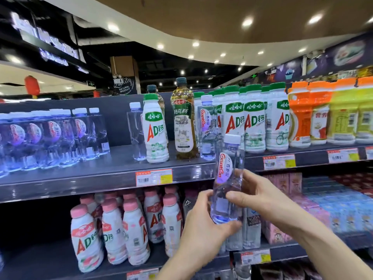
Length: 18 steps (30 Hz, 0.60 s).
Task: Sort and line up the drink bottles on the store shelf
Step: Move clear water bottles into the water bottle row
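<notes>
Ganten water bottle [227, 178]: held upright before the upper shelf [80, 178] edge, left hand [201, 225] gripping its base, right hand [254, 195] pinching its waist. Risk: carried left toward the Ganten row [50, 136], it may topple the stray AD milk bottle [156, 130].

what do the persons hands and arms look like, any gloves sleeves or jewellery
Both the left hand and the right hand are bare: no gloves, rings or watch show. The forearms are bare too, with no sleeve in view up to the picture's edge.
</notes>
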### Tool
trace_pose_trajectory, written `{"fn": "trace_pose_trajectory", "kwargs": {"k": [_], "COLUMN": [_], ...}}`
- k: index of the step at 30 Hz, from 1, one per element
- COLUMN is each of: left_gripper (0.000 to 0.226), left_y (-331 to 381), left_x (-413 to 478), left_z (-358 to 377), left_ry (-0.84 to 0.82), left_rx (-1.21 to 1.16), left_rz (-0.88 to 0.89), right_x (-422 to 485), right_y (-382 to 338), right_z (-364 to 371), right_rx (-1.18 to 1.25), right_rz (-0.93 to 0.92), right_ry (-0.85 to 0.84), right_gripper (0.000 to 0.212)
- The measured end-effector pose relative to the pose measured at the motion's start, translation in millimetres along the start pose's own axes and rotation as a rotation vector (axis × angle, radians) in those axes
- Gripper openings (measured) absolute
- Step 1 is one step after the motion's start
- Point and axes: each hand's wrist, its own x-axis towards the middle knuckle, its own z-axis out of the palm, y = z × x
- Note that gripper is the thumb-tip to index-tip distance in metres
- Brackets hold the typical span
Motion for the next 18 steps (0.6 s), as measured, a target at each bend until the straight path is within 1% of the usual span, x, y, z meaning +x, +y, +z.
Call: {"fn": "trace_pose_trajectory", "kwargs": {"k": [4,6,8,11,13,15,18], "left_gripper": [0.057,0.056,0.061,0.064,0.064,0.065,0.074], "left_y": [-11,-10,-9,-9,-8,-7,-4], "left_x": [-9,-17,-25,-36,-39,-43,-47], "left_z": [-5,-8,-11,-16,-17,-16,-8], "left_ry": [-0.028,-0.078,-0.123,-0.136,-0.116,-0.062,0.007], "left_rx": [-0.004,-0.027,-0.048,-0.06,-0.068,-0.077,-0.071], "left_rz": [-0.026,-0.037,-0.049,-0.06,-0.071,-0.089,-0.115], "right_x": [-7,-11,-16,-22,-24,-25,-30], "right_y": [9,13,12,9,8,4,0], "right_z": [20,25,28,34,36,40,45], "right_rx": [-0.013,-0.02,-0.003,0.049,0.068,0.061,0.059], "right_rz": [0.011,0.014,0.009,0.001,-0.003,-0.012,-0.02], "right_ry": [0.074,0.106,0.105,0.072,0.054,0.035,0.062], "right_gripper": [0.06,0.06,0.056,0.05,0.05,0.052,0.049]}}
